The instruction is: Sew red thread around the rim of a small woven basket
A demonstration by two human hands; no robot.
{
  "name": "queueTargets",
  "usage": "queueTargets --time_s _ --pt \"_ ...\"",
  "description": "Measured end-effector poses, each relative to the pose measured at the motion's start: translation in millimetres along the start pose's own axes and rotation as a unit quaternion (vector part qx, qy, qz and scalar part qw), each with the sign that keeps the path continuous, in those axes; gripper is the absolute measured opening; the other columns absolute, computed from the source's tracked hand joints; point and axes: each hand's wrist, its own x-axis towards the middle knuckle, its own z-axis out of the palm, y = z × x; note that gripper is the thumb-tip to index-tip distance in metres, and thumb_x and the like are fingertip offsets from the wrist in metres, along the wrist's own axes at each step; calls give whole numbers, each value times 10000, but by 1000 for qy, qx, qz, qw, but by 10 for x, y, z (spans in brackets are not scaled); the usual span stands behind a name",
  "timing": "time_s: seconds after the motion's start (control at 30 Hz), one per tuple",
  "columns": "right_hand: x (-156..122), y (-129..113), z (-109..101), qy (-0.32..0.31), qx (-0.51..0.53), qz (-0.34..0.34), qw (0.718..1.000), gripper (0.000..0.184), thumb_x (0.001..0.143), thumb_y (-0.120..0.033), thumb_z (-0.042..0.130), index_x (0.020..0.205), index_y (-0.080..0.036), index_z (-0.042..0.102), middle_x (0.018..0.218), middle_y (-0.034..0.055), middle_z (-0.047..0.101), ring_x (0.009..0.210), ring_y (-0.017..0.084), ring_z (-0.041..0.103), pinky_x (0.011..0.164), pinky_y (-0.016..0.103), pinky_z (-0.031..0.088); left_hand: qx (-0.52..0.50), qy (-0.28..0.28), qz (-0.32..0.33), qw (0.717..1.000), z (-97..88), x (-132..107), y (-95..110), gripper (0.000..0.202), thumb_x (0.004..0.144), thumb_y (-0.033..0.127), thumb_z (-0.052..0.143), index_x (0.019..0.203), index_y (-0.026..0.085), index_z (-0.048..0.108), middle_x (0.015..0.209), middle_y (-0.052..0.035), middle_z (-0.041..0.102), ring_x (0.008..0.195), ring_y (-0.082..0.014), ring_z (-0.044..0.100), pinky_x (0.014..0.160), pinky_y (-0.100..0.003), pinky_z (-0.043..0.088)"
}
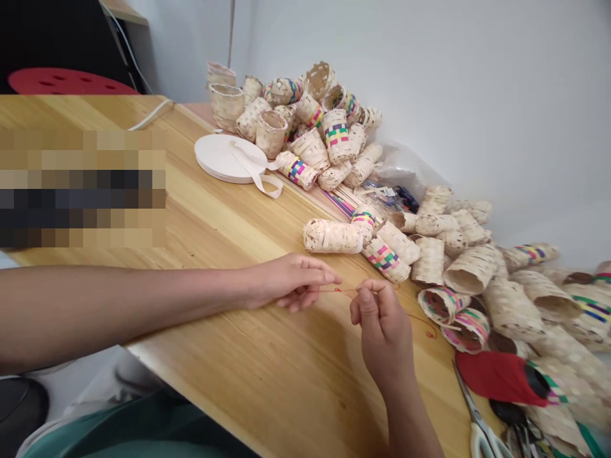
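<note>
My left hand [291, 280] and my right hand [379, 324] meet over the wooden table [229, 229], each pinching one end of a thin red thread [346, 292]. The thread runs taut between the fingertips, and a loose end [427, 326] trails to the right across the wood. A small loop or knot shows in the thread close to my left fingertips. Just beyond the hands lie several small woven baskets [334, 236], some with coloured bands.
A large heap of woven baskets [305, 121] stands at the back against the white wall, and another heap [520, 286] spreads to the right. A white tape roll [226, 157] lies at the back. Scissors [480, 426] and red cloth [496, 376] lie at the lower right. A red stool [67, 81] is far left.
</note>
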Motion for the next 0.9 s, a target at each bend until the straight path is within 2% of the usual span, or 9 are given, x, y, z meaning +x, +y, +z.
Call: queueTargets --time_s 0.13,0.23,0.33,0.4,0.47,0.57,0.7,0.8,0.9 --pt "-20 1 17 4 4 0 1000 219 961 -369 381 842 -209 473 558 -57 510 478 114 471 485 216 345 22 -14 -11 1000 13 -12 -12 377 805 457 597 1004 138 631 413 77 414 348 -50 320 357 -172 184" --pt "-6 45 22 2 -10 -4 1000 229 967 -363 377 862 -204 503 618 -31 574 497 121 507 495 226 385 30 3 -18 999 11 -10 -24 340 755 430 660 929 139 655 412 73 416 367 -51 327 373 -170 188" --pt "26 72 14 44 -98 -92 990 214 964 -311 394 1025 -192 561 946 70 666 777 188 616 667 305 473 42 45 -8 998 3 9 -39 329 740 433 670 896 144 658 426 64 451 379 -54 347 376 -161 214" --pt "37 55 3 90 -166 -178 966 218 947 -259 443 1116 -189 562 1101 108 633 986 238 584 816 375 458 56 64 10 996 0 30 -52 322 741 432 664 880 142 657 418 66 452 374 -54 348 382 -160 240" --pt "31 17 -2 108 -196 -234 946 190 930 -206 490 1100 -192 574 1052 100 647 992 235 578 861 375 440 71 73 28 994 -2 52 -71 306 739 422 660 861 141 656 410 69 449 367 -54 352 386 -163 256" --pt "2 -28 17 80 -200 -266 940 124 922 -164 523 1017 -195 597 923 65 674 872 198 610 823 320 450 112 78 41 990 -8 74 -113 284 747 407 645 848 142 656 415 67 458 373 -59 375 392 -166 252" --pt "-30 -26 76 47 -191 -272 942 94 919 -186 540 977 -196 613 895 51 690 827 192 624 777 299 457 173 72 64 980 -5 61 -148 271 777 395 612 873 147 669 432 75 427 393 -58 361 407 -174 230" --pt "-41 -21 98 41 -186 -263 946 102 916 -178 526 955 -193 619 863 44 689 792 185 623 729 285 459 207 64 78 973 20 31 -120 232 786 361 597 801 143 675 445 78 388 405 -49 300 423 -189 197" --pt "-35 -15 77 54 -143 -175 973 99 910 -208 518 890 -195 614 807 26 673 698 155 618 656 255 459 219 82 81 969 44 17 -63 177 771 305 601 771 147 682 445 77 386 418 -55 285 442 -198 202"
